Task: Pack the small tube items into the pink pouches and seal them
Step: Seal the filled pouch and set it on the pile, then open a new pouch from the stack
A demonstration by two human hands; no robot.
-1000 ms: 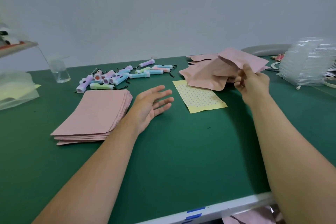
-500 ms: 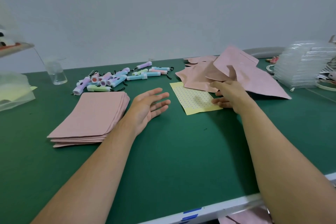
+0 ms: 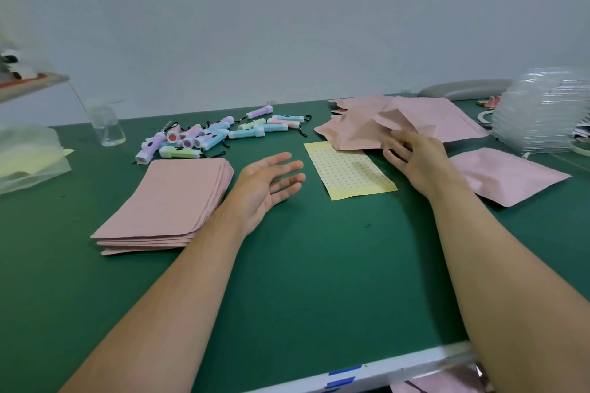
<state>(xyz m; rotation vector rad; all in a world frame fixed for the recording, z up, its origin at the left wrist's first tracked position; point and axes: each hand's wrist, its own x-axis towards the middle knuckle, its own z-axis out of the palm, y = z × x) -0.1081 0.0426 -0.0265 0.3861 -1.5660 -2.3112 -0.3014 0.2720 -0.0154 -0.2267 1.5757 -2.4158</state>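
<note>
Head view: the left hand (image 3: 271,182) lies empty on the green mat (image 3: 319,281), palm up, fingers loosely spread. Just left of it sits a stack of flat pink pouches (image 3: 169,201). Beyond it the small tube items (image 3: 204,137) lie scattered, both likely kept within easy reach. The right hand (image 3: 415,159), fingers straight, touches a heap of filled pouches (image 3: 360,131) beyond it. Between the hands lies a yellow sticker sheet (image 3: 348,169), probably for sealing.
</note>
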